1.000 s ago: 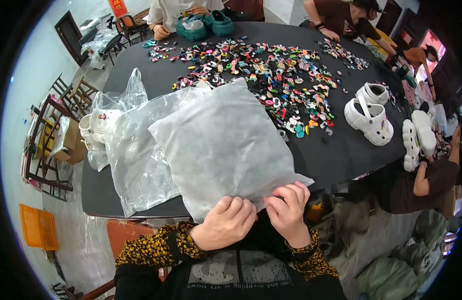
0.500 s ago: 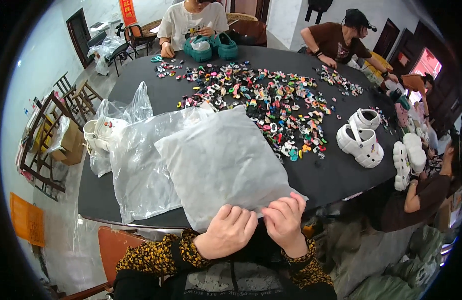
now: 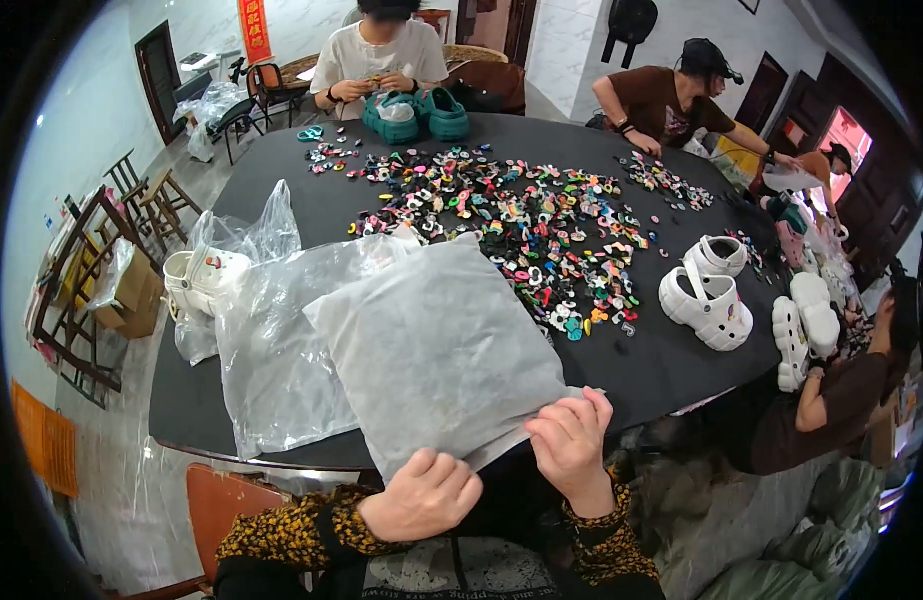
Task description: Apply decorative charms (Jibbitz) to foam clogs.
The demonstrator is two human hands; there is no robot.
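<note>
A frosted translucent plastic bag (image 3: pixel 437 345) lies flat over the near edge of the black table (image 3: pixel 207 400). At its near left corner my left hand (image 3: pixel 422 497) is closed on the edge, fingers curled under. My right hand (image 3: pixel 574 440) pinches the near right corner between thumb and fingers. Beneath the bag's left side spreads a clear plastic bag (image 3: pixel 282 350). Whatever the frosted bag contains, if anything, cannot be made out.
Many small colourful shoe charms (image 3: pixel 542 215) cover the table's middle. White clogs (image 3: pixel 710 300) stand at right, another white clog (image 3: pixel 207 280) at left, green clogs (image 3: pixel 392 118) at the far side. Co-workers sit around; a chair (image 3: pixel 232 500) stands near my left.
My left hand has slid left and down along the bag's near edge, farther from my right hand. Across the table, a person has brought both hands together behind the green clogs.
</note>
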